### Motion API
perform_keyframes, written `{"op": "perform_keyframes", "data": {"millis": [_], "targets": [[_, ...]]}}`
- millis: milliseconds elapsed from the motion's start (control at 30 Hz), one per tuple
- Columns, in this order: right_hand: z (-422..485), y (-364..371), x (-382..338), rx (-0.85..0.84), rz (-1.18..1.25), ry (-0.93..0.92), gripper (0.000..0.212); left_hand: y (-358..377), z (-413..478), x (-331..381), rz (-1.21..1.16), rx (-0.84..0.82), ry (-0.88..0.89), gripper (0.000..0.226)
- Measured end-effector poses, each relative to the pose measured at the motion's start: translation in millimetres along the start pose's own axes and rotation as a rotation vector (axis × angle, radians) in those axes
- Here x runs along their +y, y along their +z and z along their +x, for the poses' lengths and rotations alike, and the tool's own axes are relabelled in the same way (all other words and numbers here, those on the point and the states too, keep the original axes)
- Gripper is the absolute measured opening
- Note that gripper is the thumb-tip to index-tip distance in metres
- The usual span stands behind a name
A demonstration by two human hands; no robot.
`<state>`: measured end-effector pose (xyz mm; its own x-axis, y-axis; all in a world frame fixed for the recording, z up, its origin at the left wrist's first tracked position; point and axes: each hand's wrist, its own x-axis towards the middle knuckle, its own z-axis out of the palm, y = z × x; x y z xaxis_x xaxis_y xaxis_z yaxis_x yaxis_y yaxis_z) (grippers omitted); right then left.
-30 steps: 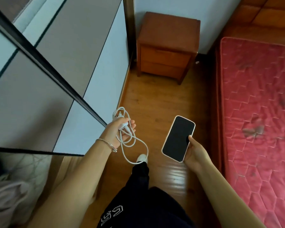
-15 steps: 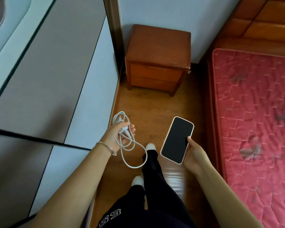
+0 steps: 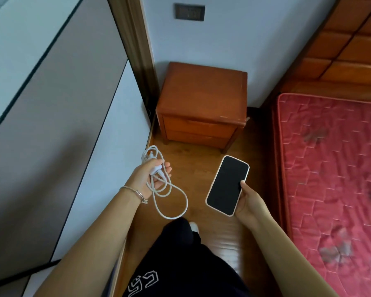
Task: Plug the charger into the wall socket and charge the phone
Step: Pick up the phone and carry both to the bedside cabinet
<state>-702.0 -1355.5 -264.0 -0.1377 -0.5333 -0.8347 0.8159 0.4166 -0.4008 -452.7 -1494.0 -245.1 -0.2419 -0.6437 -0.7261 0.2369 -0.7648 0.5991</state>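
Note:
My left hand (image 3: 150, 176) grips a white charger (image 3: 155, 168) with its coiled white cable (image 3: 169, 196) hanging in loops below the palm. A phone (image 3: 227, 185) with a dark screen and pale case rests in my right hand (image 3: 247, 200), held at its lower right edge. High on the white wall, above the nightstand, sits a dark wall socket (image 3: 189, 11). Both hands are well below and in front of it.
A wooden nightstand (image 3: 204, 99) stands against the wall ahead. A bed with a red quilted mattress (image 3: 334, 168) and a wooden headboard (image 3: 351, 39) fills the right. A wardrobe with sliding panels (image 3: 51, 125) lines the left. My dark-trousered leg (image 3: 180, 254) steps on the wooden floor.
I have walked forward and the view has tilted up, bringing the wall socket into sight. The nightstand is closer. Both hands keep their hold on charger and phone.

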Motion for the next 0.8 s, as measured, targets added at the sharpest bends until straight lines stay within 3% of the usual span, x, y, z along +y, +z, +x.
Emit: {"op": "perform_keyframes", "data": {"millis": [800], "targets": [[173.7, 122.1, -214.4, 0.004, 0.112, -0.019, 0.035, 150.2, 224.9, 186.4, 0.065, 0.018, -0.068, 0.011]]}}
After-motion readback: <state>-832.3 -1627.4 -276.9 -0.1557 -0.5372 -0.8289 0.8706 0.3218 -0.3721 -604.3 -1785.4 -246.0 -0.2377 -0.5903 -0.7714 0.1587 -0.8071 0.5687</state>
